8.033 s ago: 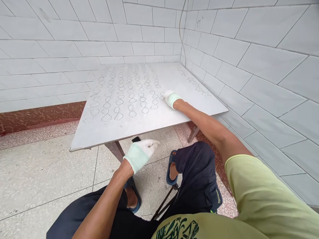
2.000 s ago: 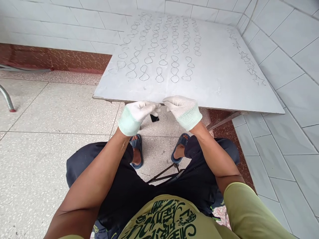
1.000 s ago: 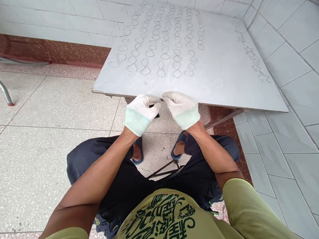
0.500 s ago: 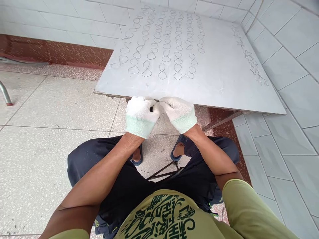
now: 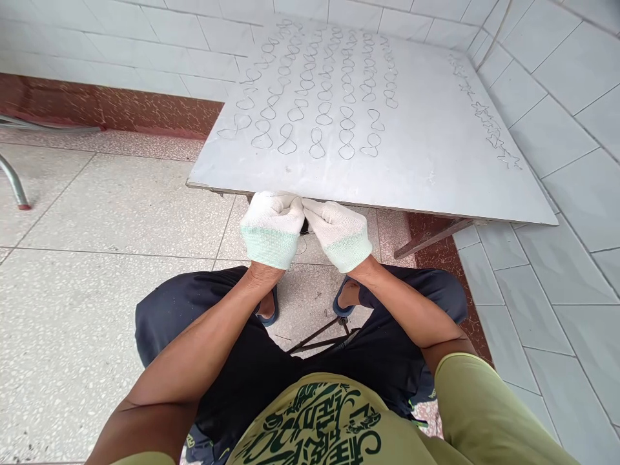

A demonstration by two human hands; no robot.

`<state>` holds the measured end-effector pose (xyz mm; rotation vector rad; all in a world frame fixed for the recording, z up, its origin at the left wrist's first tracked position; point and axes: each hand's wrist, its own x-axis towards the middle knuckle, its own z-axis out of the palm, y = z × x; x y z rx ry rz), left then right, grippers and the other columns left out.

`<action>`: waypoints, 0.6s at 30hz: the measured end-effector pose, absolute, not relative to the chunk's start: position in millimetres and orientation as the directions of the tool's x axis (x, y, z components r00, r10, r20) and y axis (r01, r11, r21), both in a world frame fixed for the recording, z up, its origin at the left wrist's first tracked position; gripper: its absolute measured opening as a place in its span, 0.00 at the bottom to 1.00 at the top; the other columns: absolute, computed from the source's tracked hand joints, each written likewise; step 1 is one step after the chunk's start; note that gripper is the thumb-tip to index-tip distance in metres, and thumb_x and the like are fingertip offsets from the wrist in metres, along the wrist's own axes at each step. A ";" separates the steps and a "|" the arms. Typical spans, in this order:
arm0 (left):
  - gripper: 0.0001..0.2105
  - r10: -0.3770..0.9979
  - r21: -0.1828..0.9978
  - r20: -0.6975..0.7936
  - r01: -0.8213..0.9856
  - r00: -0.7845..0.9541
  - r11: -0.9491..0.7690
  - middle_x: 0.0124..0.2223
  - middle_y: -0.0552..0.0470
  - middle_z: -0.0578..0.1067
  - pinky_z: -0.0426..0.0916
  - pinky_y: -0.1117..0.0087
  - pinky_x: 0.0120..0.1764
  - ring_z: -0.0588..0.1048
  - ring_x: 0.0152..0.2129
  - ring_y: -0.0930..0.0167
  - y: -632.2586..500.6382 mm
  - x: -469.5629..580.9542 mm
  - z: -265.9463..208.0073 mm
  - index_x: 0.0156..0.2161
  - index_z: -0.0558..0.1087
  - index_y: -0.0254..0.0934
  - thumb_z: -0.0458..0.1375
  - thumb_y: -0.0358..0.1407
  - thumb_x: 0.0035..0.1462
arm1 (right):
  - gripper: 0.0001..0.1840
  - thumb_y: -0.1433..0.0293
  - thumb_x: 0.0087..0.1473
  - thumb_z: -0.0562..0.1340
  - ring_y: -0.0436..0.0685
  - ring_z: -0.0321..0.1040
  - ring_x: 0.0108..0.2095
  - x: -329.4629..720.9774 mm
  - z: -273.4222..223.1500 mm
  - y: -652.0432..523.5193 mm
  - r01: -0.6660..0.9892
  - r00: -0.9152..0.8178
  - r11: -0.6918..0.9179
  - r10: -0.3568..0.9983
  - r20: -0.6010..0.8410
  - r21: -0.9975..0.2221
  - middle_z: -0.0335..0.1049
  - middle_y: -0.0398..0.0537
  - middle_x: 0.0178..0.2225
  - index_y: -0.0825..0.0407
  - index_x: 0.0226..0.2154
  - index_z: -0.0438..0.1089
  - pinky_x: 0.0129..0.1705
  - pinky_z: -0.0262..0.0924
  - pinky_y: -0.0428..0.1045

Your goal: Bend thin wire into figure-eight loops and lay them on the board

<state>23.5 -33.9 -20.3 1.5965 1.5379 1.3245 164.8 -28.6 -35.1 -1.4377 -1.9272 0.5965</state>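
Observation:
My left hand (image 5: pixel 272 223), in a white knit glove with a pale green cuff, is closed with its fingertips pinched together. My right hand (image 5: pixel 338 231), gloved alike, is pinched too, and its fingertips meet those of the left just off the board's near edge. Between them they grip a thin wire (image 5: pixel 303 246); a faint curve of it hangs below the gloves, and the rest is hidden by the fingers. Ahead, on the pale grey board (image 5: pixel 411 174), lie several rows of wire figure-eights (image 5: pixel 316 143).
Along the board's right side lies a line of star-like bent wires (image 5: pixel 489 126). A brown table leg (image 5: pixel 431 237) slants beneath the board. Tiled walls (image 5: pixel 562 142) border the back and right. Down between my feet is a dark metal frame (image 5: pixel 320 339); a curved metal leg (image 5: pixel 14 184) stands far left.
My right hand has shifted slightly left and down, closing in on the left hand. The wire curve below the gloves has moved left and shows less. The view has tilted a little.

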 end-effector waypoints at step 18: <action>0.09 0.938 0.871 0.243 0.481 -0.246 -0.099 0.37 0.48 0.81 0.78 0.62 0.36 0.84 0.41 0.58 -33.3 20.3 -33.7 0.36 0.81 0.43 0.61 0.35 0.69 | 0.20 0.62 0.81 0.60 0.57 0.80 0.44 166.6 -77.1 -29.1 0.601 -0.144 0.441 0.880 0.453 -0.666 0.87 0.47 0.45 0.41 0.61 0.87 0.54 0.73 0.51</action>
